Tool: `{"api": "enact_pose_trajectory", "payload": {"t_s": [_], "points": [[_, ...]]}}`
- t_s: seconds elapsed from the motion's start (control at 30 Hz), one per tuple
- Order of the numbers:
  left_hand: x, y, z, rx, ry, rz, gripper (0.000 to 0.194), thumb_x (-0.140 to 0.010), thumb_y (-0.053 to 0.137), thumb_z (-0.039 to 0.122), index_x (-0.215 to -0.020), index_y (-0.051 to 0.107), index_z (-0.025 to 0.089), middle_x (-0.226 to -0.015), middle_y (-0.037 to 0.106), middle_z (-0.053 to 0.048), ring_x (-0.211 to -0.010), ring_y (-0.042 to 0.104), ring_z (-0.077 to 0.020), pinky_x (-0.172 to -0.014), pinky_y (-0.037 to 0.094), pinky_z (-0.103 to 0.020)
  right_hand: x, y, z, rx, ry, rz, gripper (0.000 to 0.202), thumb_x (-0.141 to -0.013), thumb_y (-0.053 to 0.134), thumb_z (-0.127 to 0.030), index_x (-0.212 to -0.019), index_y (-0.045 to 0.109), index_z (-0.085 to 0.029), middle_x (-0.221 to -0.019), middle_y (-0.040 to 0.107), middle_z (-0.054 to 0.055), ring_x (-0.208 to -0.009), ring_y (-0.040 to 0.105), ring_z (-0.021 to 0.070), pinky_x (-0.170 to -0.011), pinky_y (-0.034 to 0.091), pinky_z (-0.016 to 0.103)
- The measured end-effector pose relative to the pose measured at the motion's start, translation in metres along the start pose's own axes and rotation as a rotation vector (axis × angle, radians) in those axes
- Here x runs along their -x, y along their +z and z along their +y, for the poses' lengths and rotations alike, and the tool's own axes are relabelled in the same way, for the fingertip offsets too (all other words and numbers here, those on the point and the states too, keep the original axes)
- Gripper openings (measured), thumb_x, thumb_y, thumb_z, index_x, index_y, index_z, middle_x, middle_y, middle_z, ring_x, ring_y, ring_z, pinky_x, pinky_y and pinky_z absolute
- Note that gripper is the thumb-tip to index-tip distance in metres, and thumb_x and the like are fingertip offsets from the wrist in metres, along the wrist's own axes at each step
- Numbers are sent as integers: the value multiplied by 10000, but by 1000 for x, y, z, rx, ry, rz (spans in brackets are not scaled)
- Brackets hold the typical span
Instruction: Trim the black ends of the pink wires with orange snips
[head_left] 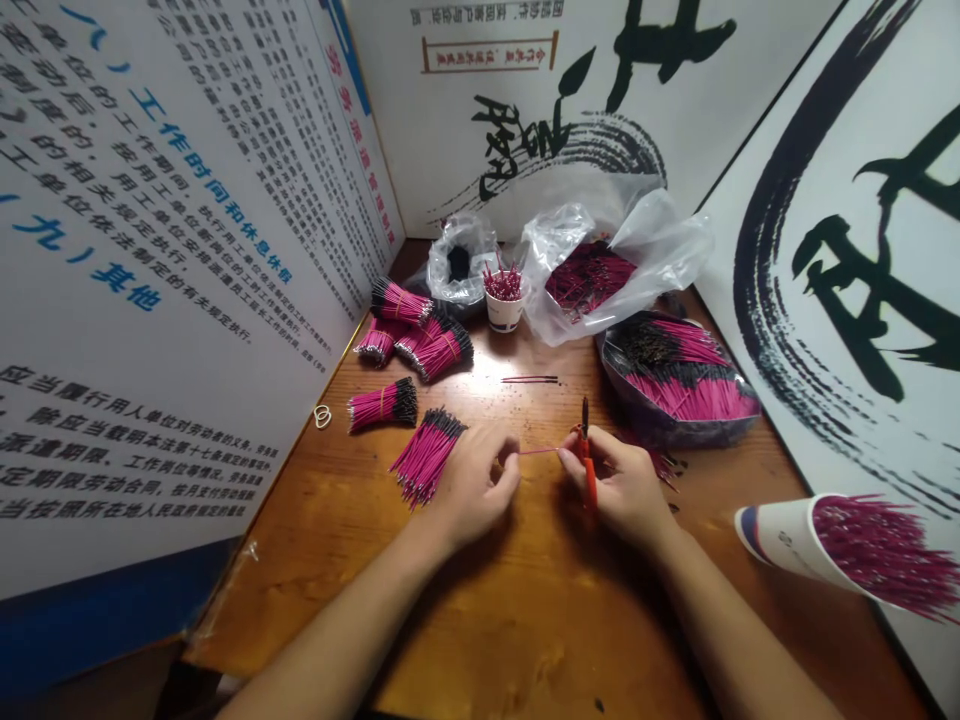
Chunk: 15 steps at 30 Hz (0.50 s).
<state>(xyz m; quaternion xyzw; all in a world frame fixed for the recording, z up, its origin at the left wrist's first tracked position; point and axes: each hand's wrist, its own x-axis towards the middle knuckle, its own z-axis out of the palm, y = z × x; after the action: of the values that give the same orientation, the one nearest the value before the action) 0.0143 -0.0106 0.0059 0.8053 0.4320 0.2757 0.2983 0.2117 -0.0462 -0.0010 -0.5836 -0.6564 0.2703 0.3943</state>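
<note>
A thin pink wire (538, 451) stretches between my two hands above the wooden table. Its left end is pinched in the closed fingers of my left hand (480, 475). My right hand (616, 480) is closed around orange-handled pliers (589, 478), whose dark jaws point away from me, and its thumb and fingertip are at the wire's right end. Just left of my left hand lies a loose pile of pink wires with black ends (426, 455). A couple of separate wires (530, 379) lie flat beyond my hands.
Banded wire bundles (382, 404) lie at the left, near pale rubber bands (322, 416). Behind stand a paper cup (504, 313) of wires and clear plastic bags (559, 325). A filled dark bag (679, 425) and a tilted cup (787, 540) are at the right. Printed panels surround the table.
</note>
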Motion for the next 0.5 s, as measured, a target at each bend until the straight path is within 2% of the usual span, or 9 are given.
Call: {"api": "enact_pose_trajectory", "payload": {"t_s": [0.17,0.27,0.4,0.5], "points": [[2,4,-4,30,6,-66,88,-896,474,166,-847,546,182,-796,582,-24,-775,506,-175,-708,392,-307,1,4,-2,-2,1,-17,152,-881,573,-300,-771,563,-196,-648,608,-4,-563,553,126,-543,440,217],[1,2,-6,133,-24,-13,85,-898,505,196,-839,562,178,-783,578,-19,-749,521,-159,-689,407,-284,1,3,-2,-4,15,-18,164,-881,569,-303,-756,551,-199,-640,596,-7,-560,551,128,-540,441,221],[0,-2,-7,397,-136,54,116,-894,568,264,-827,573,169,-784,605,-13,-710,551,-133,-635,422,-236,0,1,-2,-15,38,-17,174,-882,563,-303,-742,542,-203,-620,577,-16,-545,539,127,-522,432,221],[-1,-5,-6,567,-183,84,95,-870,607,253,-844,593,162,-813,627,-20,-758,581,-132,-664,445,-223,-2,1,-2,-26,49,-22,169,-867,577,-294,-730,540,-203,-606,561,-25,-529,522,121,-508,418,219]]}}
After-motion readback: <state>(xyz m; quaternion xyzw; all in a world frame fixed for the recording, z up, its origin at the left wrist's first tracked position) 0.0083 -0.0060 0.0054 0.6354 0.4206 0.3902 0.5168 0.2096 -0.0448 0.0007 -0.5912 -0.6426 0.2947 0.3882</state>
